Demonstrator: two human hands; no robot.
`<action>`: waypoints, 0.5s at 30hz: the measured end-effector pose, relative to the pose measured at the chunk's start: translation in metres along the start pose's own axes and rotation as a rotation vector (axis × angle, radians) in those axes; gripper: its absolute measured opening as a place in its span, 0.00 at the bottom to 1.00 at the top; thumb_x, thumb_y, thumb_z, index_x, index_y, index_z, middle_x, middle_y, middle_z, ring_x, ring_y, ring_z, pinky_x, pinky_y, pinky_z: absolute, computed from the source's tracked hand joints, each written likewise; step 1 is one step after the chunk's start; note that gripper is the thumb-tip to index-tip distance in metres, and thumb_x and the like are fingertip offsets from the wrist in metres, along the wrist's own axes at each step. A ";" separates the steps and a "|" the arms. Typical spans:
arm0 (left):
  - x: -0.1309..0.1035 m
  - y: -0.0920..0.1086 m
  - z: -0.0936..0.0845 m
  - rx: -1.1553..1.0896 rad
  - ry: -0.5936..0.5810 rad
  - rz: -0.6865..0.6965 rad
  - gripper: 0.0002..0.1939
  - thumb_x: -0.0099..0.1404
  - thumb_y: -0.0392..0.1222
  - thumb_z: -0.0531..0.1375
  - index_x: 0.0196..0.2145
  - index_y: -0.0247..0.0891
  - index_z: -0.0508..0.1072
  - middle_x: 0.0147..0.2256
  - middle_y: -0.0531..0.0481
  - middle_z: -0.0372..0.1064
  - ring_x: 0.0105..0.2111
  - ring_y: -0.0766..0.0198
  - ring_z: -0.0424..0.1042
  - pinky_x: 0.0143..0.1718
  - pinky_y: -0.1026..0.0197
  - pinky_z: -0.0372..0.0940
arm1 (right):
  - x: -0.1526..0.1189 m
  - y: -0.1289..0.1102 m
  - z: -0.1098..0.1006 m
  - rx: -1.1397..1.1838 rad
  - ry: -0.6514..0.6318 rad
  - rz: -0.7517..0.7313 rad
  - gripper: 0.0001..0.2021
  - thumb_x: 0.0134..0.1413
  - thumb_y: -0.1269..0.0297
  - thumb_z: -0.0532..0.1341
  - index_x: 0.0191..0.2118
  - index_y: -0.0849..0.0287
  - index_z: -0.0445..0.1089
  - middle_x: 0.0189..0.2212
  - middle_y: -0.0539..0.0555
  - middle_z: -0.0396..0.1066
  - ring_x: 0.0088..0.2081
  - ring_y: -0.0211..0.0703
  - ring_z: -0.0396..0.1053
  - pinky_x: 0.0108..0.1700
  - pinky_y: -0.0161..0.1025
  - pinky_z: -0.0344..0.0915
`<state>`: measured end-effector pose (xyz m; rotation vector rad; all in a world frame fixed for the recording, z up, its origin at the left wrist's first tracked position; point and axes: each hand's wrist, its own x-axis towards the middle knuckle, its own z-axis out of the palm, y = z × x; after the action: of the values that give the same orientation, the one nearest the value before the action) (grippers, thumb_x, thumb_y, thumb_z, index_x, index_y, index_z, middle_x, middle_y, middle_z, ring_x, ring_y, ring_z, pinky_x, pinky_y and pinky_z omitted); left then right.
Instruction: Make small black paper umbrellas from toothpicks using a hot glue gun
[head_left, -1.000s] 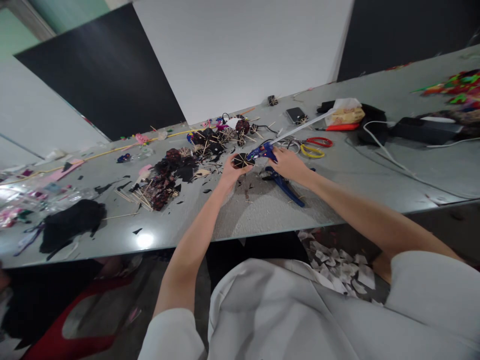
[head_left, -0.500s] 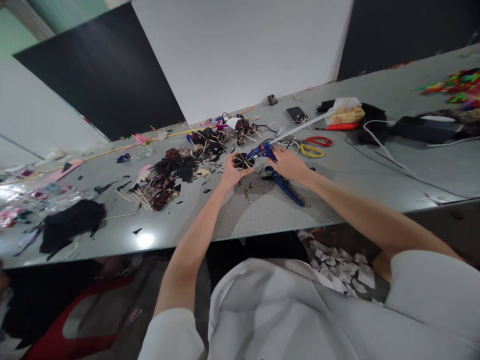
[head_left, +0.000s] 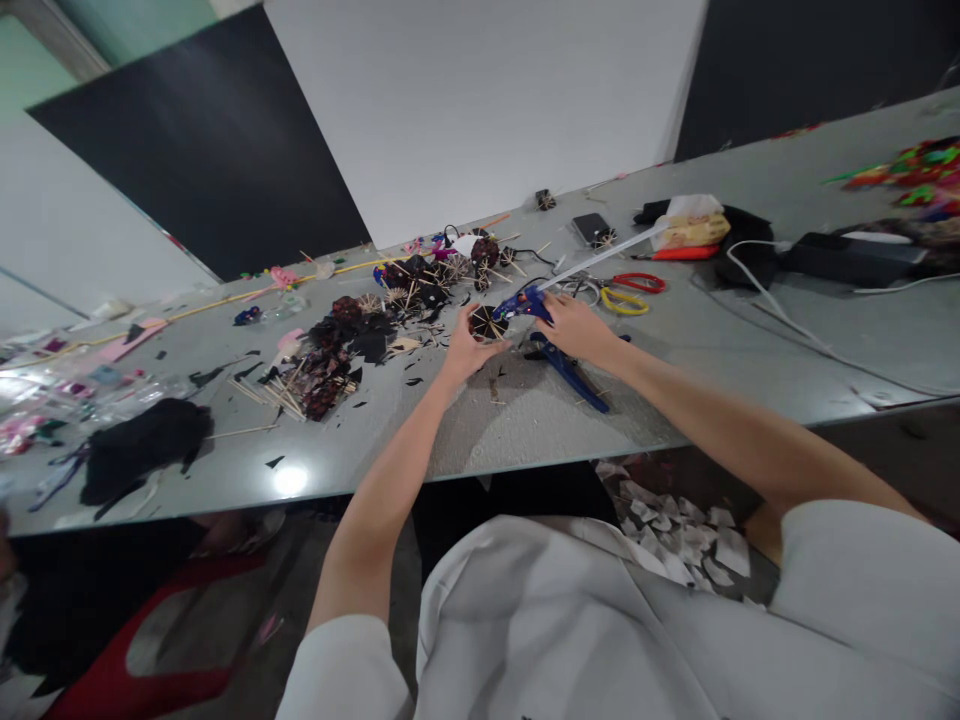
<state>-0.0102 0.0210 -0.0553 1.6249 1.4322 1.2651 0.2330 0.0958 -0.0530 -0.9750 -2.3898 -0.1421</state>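
Note:
My left hand (head_left: 466, 348) grips a round black piece (head_left: 487, 323) with pale sticks spread over it like spokes, thumb in front and fingers behind. A blue glue gun (head_left: 523, 303) is held in my right hand (head_left: 574, 325), its tip at the round piece's right side. From its back a long whitish stick (head_left: 600, 259) runs up to the right. Just below my right hand, a pair of dark blue pliers (head_left: 574, 376) lies on the table.
Stick-spiked black pieces (head_left: 416, 285) and dark scraps (head_left: 326, 370) lie left of my hands. Right are red and yellow scissors (head_left: 626, 295), a phone (head_left: 592, 230) and a white cable (head_left: 795, 315). A black cloth (head_left: 142, 450) rests near the left front edge (head_left: 247, 503).
The round piece has tilted slightly in my left hand, whose fingers have shifted a little. The glue gun has barely moved.

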 end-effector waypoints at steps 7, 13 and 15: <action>0.002 -0.006 0.002 0.070 0.010 0.069 0.60 0.49 0.61 0.78 0.71 0.48 0.54 0.64 0.34 0.62 0.61 0.42 0.69 0.59 0.40 0.66 | 0.001 -0.002 -0.002 0.004 -0.010 -0.022 0.22 0.68 0.62 0.52 0.62 0.67 0.64 0.54 0.71 0.75 0.53 0.65 0.73 0.57 0.58 0.68; 0.002 -0.002 0.003 0.114 0.033 0.060 0.60 0.48 0.60 0.78 0.70 0.46 0.54 0.66 0.33 0.60 0.66 0.39 0.62 0.63 0.39 0.62 | 0.001 -0.005 -0.008 0.000 -0.028 -0.052 0.21 0.68 0.63 0.52 0.62 0.67 0.65 0.53 0.70 0.75 0.52 0.64 0.73 0.57 0.57 0.67; 0.000 0.002 0.004 0.101 0.041 0.058 0.59 0.47 0.57 0.79 0.69 0.45 0.56 0.67 0.33 0.58 0.68 0.38 0.59 0.64 0.40 0.61 | 0.001 -0.007 -0.009 -0.002 -0.036 -0.060 0.22 0.69 0.63 0.51 0.62 0.67 0.64 0.54 0.70 0.75 0.52 0.63 0.73 0.58 0.57 0.66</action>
<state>-0.0059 0.0213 -0.0551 1.7273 1.5050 1.2836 0.2318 0.0891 -0.0437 -0.9147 -2.4530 -0.1497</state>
